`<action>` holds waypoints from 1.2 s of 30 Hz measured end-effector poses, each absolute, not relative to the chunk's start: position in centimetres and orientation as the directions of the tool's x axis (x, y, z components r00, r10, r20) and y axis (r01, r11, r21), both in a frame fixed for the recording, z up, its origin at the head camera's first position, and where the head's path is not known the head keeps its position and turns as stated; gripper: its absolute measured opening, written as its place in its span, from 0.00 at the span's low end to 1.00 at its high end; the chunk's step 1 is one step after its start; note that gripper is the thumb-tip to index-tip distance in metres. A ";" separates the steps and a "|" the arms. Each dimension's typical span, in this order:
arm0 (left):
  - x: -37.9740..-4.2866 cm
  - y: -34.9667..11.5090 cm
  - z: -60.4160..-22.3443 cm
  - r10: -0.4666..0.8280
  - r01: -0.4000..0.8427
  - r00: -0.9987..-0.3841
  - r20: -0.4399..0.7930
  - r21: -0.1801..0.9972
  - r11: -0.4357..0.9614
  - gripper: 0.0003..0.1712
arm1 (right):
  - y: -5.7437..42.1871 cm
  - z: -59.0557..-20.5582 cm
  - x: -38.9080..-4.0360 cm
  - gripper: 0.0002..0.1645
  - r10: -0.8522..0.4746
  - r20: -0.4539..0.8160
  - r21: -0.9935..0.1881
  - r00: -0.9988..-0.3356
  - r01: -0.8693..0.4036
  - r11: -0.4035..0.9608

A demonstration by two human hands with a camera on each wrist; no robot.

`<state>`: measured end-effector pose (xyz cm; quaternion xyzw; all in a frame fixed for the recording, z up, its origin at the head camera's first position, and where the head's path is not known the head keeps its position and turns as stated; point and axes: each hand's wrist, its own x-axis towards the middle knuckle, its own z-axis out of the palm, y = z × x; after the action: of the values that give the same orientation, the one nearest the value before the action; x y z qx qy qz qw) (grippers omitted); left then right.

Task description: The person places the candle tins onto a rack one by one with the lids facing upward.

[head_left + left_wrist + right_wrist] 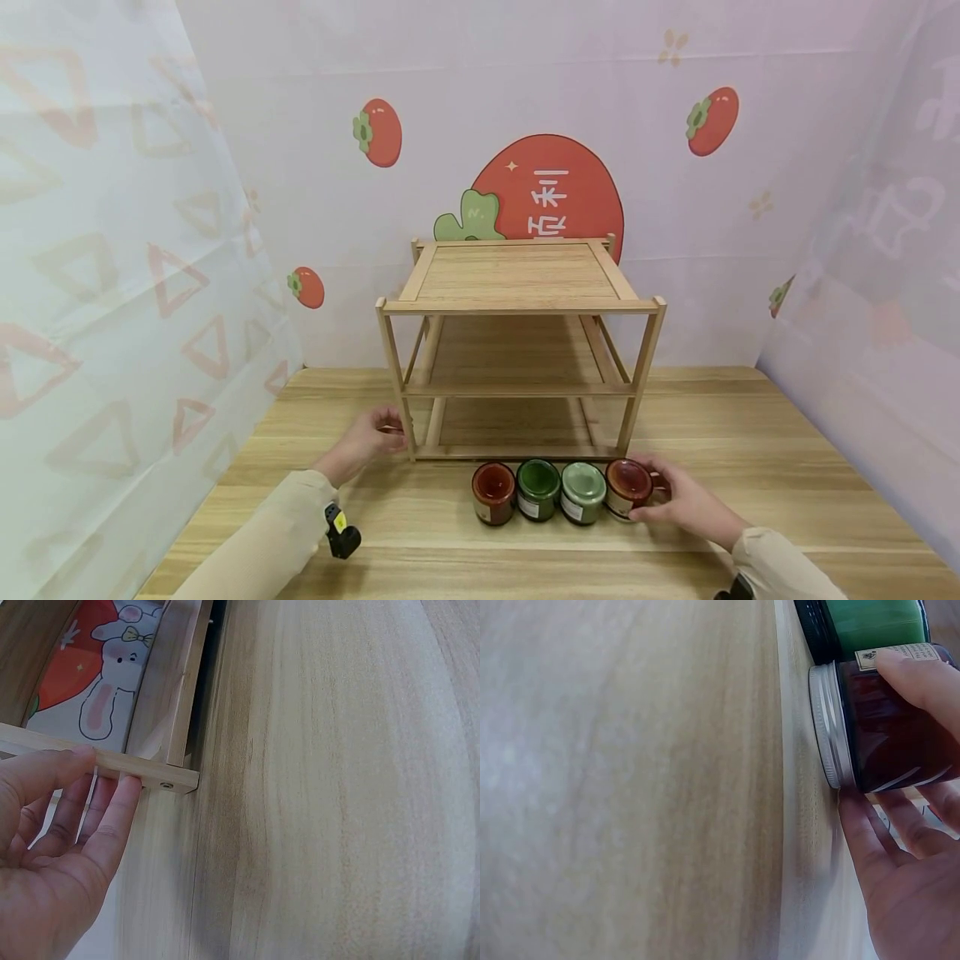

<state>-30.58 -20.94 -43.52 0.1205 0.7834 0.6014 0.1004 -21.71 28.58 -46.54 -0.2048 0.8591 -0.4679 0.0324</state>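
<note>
A wooden rack point(525, 272) with several levels stands on the table. Its front left leg is between the thumb and fingers of my left hand point(367, 440); in the left wrist view they pinch the post point(161, 771) close to its foot. Along the rack's front, four-in-a-row style, several glass jars stand lid-down, side by side. From left they are red-brown point(494, 493), dark green point(538, 489), pale green point(582, 492) and a dark red jar point(628, 483). My right hand point(692, 505) grips the dark red jar, whose silver lid point(829, 724) faces the tabletop.
The wood-grain table point(720, 442) stretches to both sides of the rack. Printed cloth hangs behind point(667, 208) it and along the left point(135, 250) and right sides. In the right wrist view a green jar point(877, 622) sits right beside the held one.
</note>
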 end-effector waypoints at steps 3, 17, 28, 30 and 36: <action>-30.6 -20.9 -43.5 0.309 0.066 -0.951 -0.014 0.967 0.247 0.18 | 28.6 -46.7 -21.9 0.46 -0.392 0.138 -0.815 -0.909 -0.330 0.477; -30.7 -21.0 -43.6 0.319 0.061 -0.948 -0.017 0.970 0.233 0.18 | 28.3 -46.5 -22.1 0.49 -0.382 0.100 -0.741 -0.919 -0.325 0.587; -30.6 -21.0 -43.6 0.314 0.053 -0.949 -0.020 0.974 0.221 0.19 | 28.0 -46.1 -22.4 0.47 -0.423 0.121 -0.695 -0.898 -0.381 0.610; -30.6 -21.0 -43.7 0.315 0.054 -0.949 -0.020 0.973 0.225 0.19 | 27.9 -46.1 -22.4 0.46 -0.416 0.120 -0.679 -0.901 -0.380 0.628; -30.7 -21.0 -43.7 0.315 0.050 -0.949 -0.024 0.973 0.225 0.19 | 27.9 -45.8 -21.9 0.44 -0.382 0.113 -0.683 -0.917 -0.351 0.641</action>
<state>-30.69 -20.97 -43.69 0.1178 0.7751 0.6113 0.1083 -21.87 27.92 -45.81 -0.2025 0.9055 -0.3724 0.0210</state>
